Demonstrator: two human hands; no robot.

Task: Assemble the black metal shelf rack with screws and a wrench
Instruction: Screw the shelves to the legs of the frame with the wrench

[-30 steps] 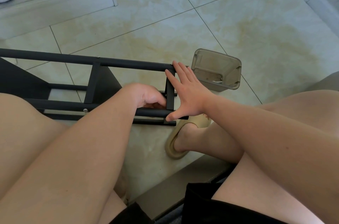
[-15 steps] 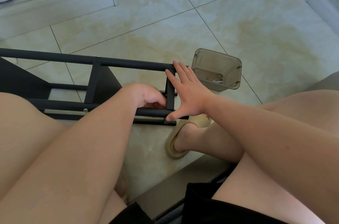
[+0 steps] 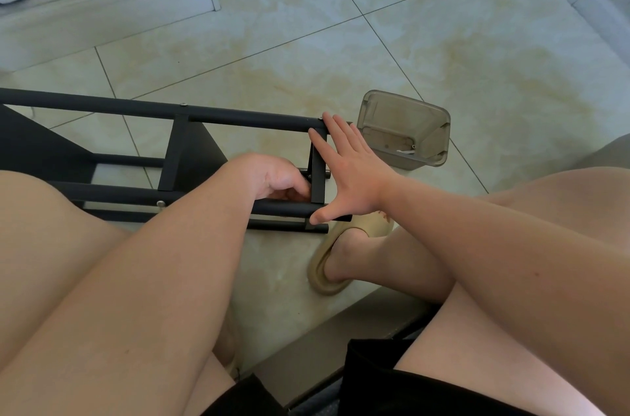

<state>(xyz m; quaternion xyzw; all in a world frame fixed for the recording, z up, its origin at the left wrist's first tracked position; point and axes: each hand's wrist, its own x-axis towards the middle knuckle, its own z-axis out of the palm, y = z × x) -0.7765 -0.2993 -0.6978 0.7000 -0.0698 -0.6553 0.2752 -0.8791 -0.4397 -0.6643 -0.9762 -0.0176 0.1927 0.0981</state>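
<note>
Black metal shelf rack [image 3: 238, 117] lies on its side on the tiled floor [image 3: 477, 40], just in front of the seated person's knees. It is matte black, with round tubes joined by flat crosspieces and small silver screw heads [image 3: 183, 104] at the joints. The right hand [image 3: 351, 173] presses flat, fingers straight, against the end crosspiece. The left hand [image 3: 272, 177] curls inside the frame beside it; I cannot tell whether it holds anything. A smoky plastic box [image 3: 405, 129] sits near the rack's end.
</note>
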